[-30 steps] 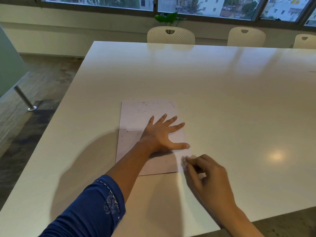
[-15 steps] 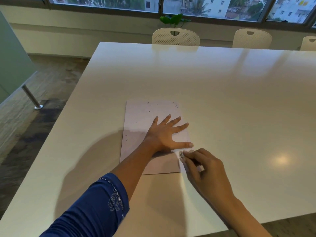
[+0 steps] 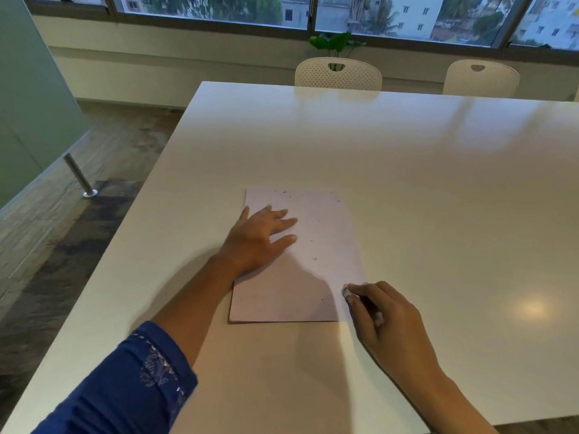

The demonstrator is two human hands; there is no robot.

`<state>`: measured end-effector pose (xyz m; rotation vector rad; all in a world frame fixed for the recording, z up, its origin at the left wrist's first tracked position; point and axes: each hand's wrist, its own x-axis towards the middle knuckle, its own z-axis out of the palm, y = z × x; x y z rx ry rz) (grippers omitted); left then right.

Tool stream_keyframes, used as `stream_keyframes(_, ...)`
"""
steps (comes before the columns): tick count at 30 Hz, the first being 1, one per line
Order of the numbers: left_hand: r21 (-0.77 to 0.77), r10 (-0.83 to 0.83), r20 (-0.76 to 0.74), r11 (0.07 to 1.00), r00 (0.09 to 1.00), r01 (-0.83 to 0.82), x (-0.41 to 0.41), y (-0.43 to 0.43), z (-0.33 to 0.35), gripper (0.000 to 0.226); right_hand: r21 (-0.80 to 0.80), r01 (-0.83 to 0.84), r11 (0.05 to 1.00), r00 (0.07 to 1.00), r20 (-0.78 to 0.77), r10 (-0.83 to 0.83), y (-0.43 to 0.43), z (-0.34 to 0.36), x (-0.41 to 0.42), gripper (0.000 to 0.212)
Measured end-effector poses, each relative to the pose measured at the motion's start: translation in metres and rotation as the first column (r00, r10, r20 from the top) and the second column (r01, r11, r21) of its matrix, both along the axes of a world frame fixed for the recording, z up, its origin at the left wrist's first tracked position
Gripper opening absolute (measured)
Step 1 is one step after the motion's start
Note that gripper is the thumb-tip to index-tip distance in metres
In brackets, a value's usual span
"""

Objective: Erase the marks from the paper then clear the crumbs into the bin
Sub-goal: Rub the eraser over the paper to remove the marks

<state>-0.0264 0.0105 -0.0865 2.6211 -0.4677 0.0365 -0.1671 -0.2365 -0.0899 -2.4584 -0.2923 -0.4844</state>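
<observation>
In the head view, the paper (image 3: 316, 277) is seen lying flat on the white table (image 3: 423, 183), near the table's near-left corner, with its long sides running away from the person. The left hand (image 3: 260, 239) is laid palm-down on the sheet's left part, fingers straight and loosely spread; it is judged to be placed there so that the sheet is pinned against sliding or buckling under rubbing. The right hand (image 3: 388, 317) is curled, and a small pale eraser (image 3: 347, 292) is pinched at its fingertips, set down at the sheet's right edge, low on the page. Dark crumbs (image 3: 315, 259) are scattered over the upper and middle part of the sheet and along its far edge; whether pencil marks remain cannot be told. No bin is shown.

The table's left edge lies to the left of the paper and the near edge lies towards the person, so crumbs could be swept off either. Broad bare tabletop is left to the right and beyond the sheet. Two white chairs (image 3: 338, 73) are drawn up at the far side.
</observation>
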Motion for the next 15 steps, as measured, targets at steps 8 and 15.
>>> stream_keyframes(8, 0.021, -0.030, -0.008, 0.999, 1.000, 0.030, 0.001, 0.027, -0.011, 0.059, 0.356, -0.020, 0.934, 0.989, -0.129, 0.070, 0.013, 0.016, 0.012, 0.006)
stream_keyframes(15, 0.010, -0.079, 0.022, 0.997, 0.997, 0.079, 0.002, 0.013, -0.006, 0.047, 0.230, -0.310, 0.923, 0.921, -0.169, 0.351, 0.060, 0.026, 0.040, 0.022)
